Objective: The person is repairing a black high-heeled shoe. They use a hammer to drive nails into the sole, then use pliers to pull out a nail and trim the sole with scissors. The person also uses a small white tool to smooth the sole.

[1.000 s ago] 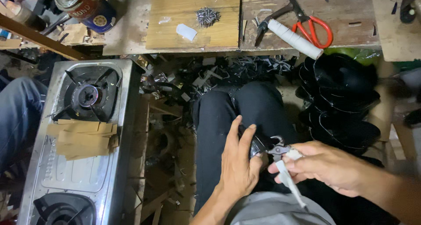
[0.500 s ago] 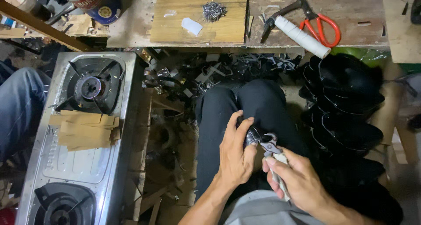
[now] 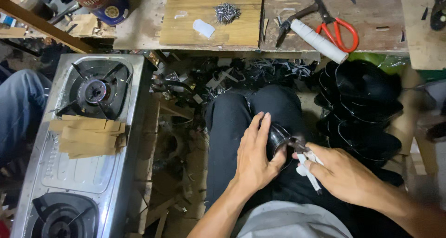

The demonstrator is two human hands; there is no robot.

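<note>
My left hand [image 3: 254, 155] presses a shiny black shoe piece [image 3: 278, 139] against my black-trousered thigh [image 3: 232, 122], fingers wrapped over it. My right hand [image 3: 343, 174] grips pliers with white-wrapped handles [image 3: 308, 163], and their jaws bite the edge of the black piece. Both hands meet over my lap, low in the view.
A steel two-burner gas stove [image 3: 83, 145] with cardboard strips [image 3: 88, 136] stands left, beside another person's blue-jeaned leg [image 3: 18, 108]. The wooden bench [image 3: 283, 19] holds a pile of small nails [image 3: 226, 11], red-handled scissors [image 3: 339, 26], a white-handled tool [image 3: 316, 40] and a can [image 3: 100, 1]. Stacked black shoe pieces [image 3: 362, 108] lie right; scraps litter the floor.
My right hand has turned over and slid right and lower with the pliers, its back now facing up. My left hand shifted its hold on the black piece; the view moved slightly.
</note>
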